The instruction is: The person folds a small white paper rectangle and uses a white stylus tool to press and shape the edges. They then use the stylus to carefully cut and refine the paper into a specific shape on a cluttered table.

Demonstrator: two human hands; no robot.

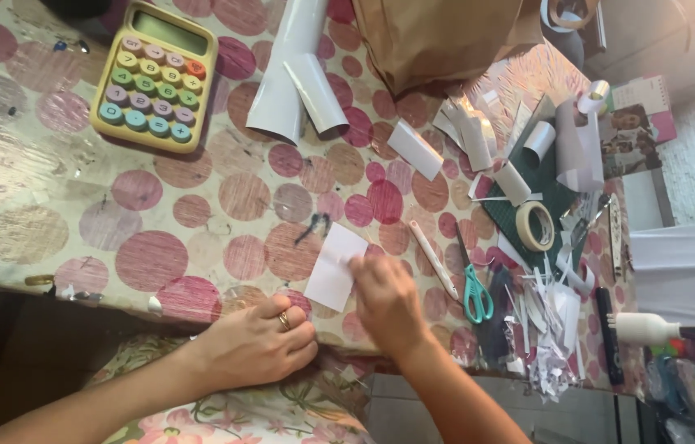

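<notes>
- Two hands at the table edge: right hand [387, 302] pinches the white card [336, 266] on the spotted cloth [76, 205], seemingly folding or peeling it.
- Left hand [258, 344] rests curled and holds nothing.
- Next, I'd judge, a steady grip on that edge.
- Yellow calculator [155, 76] top left, brown bag [438, 37] top centre, tape roll [535, 226] and teal scissors [474, 289] right.

Warm, soft light falls on the table [76, 205]. The shiny cover glares white left of the calculator [155, 76]. It is brightest far right of the calculator and dark below the table edge. The right hand [387, 302] looks a bit blurry. Shadows are faint.
</notes>
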